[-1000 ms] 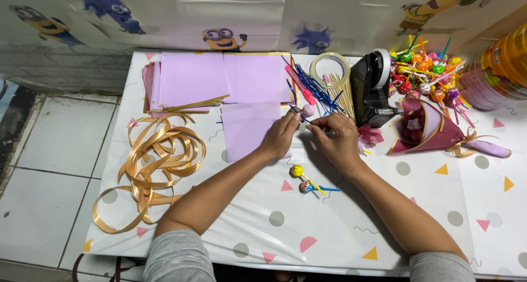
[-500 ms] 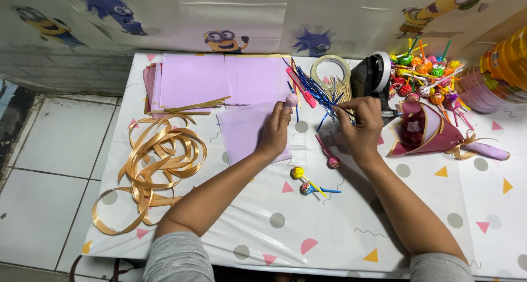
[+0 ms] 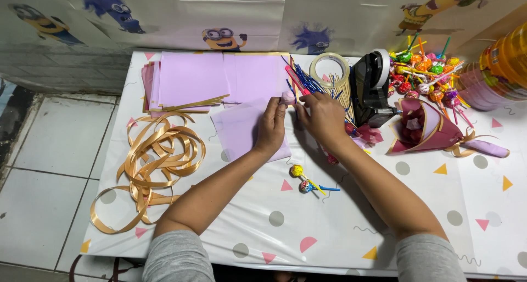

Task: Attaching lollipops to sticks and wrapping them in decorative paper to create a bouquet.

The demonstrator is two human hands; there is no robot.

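Since the earlier frames both hands have shifted up and left from the middle of the table, bringing a small pink-wrapped lollipop [image 3: 287, 97] to the upper centre of the frame. The left hand [image 3: 272, 129] rests flat-palmed on a loose lilac paper sheet [image 3: 241, 129], seemingly pinning it, while its fingertips pinch the lollipop's head. The right hand [image 3: 324, 117] is curled, fingers closed near the lollipop's stick; what exactly it grips cannot be told. Just above lie a stack of lilac paper squares [image 3: 203, 79] and a bundle of blue and pink sticks [image 3: 307, 81], within easy reach. To the right stand a clear tape roll [image 3: 329, 69] and a black tape dispenser [image 3: 370, 90]. At far right, a finished maroon paper bouquet [image 3: 428, 131] lies below a heap of coloured lollipops [image 3: 425, 68]. Coiled gold satin ribbon [image 3: 156, 155] occupies the left. Two loose lollipops [image 3: 303, 179] lie at centre on the white dotted tablecloth [image 3: 340, 227].
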